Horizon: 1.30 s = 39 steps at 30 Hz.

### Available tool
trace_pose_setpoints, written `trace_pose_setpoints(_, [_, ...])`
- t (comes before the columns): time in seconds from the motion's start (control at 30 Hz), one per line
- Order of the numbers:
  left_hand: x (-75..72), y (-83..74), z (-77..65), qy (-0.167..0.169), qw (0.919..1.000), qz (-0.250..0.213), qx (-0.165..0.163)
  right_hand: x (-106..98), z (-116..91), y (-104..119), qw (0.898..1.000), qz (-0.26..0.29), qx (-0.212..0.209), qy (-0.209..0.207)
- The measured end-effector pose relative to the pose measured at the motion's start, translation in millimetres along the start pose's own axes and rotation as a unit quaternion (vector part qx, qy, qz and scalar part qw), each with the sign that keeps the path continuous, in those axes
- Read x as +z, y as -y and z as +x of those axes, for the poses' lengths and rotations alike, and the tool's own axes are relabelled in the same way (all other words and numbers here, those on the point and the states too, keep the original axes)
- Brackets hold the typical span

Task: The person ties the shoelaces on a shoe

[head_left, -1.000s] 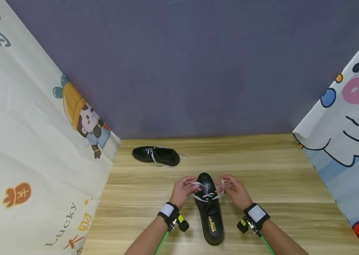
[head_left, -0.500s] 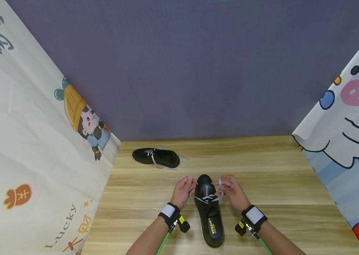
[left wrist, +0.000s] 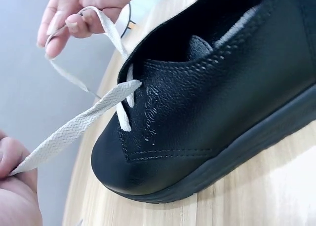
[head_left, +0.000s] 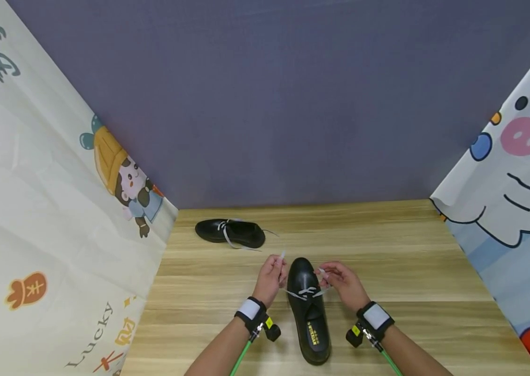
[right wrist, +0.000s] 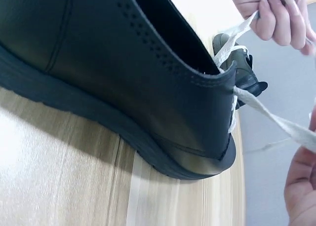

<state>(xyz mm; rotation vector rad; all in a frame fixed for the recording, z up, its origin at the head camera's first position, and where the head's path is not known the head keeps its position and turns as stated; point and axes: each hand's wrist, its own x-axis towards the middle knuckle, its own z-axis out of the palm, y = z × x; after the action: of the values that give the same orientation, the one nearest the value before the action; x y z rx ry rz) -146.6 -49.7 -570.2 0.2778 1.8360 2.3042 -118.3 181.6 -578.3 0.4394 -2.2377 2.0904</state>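
Note:
A black leather shoe (head_left: 309, 313) stands on the wood-grain surface between both hands, toe pointing away from me. My left hand (head_left: 270, 279) pinches one end of its white shoelace (left wrist: 74, 130) with curled fingers; that strand is drawn out from the eyelets to the left. On the other side, my right hand (head_left: 345, 284) pinches the opposite shoelace end (right wrist: 281, 122) between thumb and fingers, just right of the toe. In the left wrist view the right-hand strand (left wrist: 112, 31) bends in a slack curve. A short lace tip sticks up above my left fingers.
Another black shoe (head_left: 229, 232) with white laces, loose ends trailing, lies farther back to the left, toe pointing left. A dark grey-blue panel (head_left: 302, 104) rises behind the wood-grain surface (head_left: 387, 250). Printed white sheets (head_left: 58, 209) flank both sides.
My left hand has shifted slightly left off the toe, and its lace strand no longer loops across the shoe. The lace loop at my right fingers has gone; a short end shows there.

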Motion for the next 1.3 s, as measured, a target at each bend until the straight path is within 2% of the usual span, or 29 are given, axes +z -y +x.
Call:
trace_pose_setpoints(0.17, [4.3, -1.2, -1.6, 0.021, 0.9988, 0.043, -0.012, 4.9, 1.9, 2.7, 1.000, 0.019, -0.002, 0.003])
trace_pose_setpoints(0.33, [12.2, -0.9, -2.7, 0.061, 0.9912, 0.111, -0.038, 14.7, 3.5, 10.3, 0.999, 0.002, 0.054, -0.005])
trace_pose_setpoints(0.47, [17.6, -1.2, -3.6, 0.057, 0.9867, 0.143, -0.052, 20.4, 4.3, 15.9, 0.997, -0.027, 0.078, -0.006])
trace_pose_setpoints(0.6, [20.3, -3.0, -2.7, 0.031, 0.9900, 0.125, -0.057, 22.3, 4.5, 17.4, 0.997, -0.042, 0.061, 0.008])
trace_pose_setpoints(0.83, [24.2, -9.3, 1.5, -0.027, 0.9945, 0.086, -0.054, 24.1, 5.5, 14.3, 0.999, -0.036, 0.035, 0.021])
trace_pose_setpoints(1.1, [26.9, -4.7, 3.3, -0.047, 0.9939, 0.089, -0.046, 24.2, 7.7, 11.3, 0.998, -0.040, -0.045, 0.021])
trace_pose_setpoints(1.17, [29.0, -4.2, 3.6, -0.051, 0.9940, 0.086, -0.044, 24.6, 7.1, 10.9, 0.997, -0.055, -0.061, 0.014])
trace_pose_setpoints(1.3, [31.5, -3.3, 3.2, -0.057, 0.9949, 0.075, -0.037, 25.8, 5.8, 9.7, 0.988, -0.131, -0.074, 0.016])
